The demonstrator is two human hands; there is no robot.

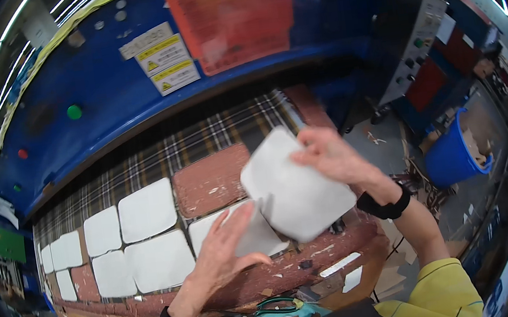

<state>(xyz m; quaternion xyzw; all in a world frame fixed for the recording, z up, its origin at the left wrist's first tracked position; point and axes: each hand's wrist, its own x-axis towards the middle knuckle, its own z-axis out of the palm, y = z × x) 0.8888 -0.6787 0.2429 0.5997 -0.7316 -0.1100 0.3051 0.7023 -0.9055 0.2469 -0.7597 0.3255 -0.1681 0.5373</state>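
Observation:
My right hand (336, 156) pinches a white, rounded-corner sheet (298, 191) by its upper right edge, raised and tilted over the work surface. My left hand (218, 255) is spread with nothing in it. It hovers over another white piece (260, 236), partly hidden by the hand and the raised sheet; contact is unclear. More white pieces, such as this one (147, 209), sit in rows to the left on plaid cloth (207, 131). A bare reddish-brown rounded area (213, 181) lies between the upper row and the raised sheet.
A large blue machine (107, 81) stands along the far side. Teal-handled scissors (278, 315) and scraps lie at the near edge of the worn red-brown board (334, 256). At right are a control panel (420, 45) and a blue bucket (457, 151) holding scraps.

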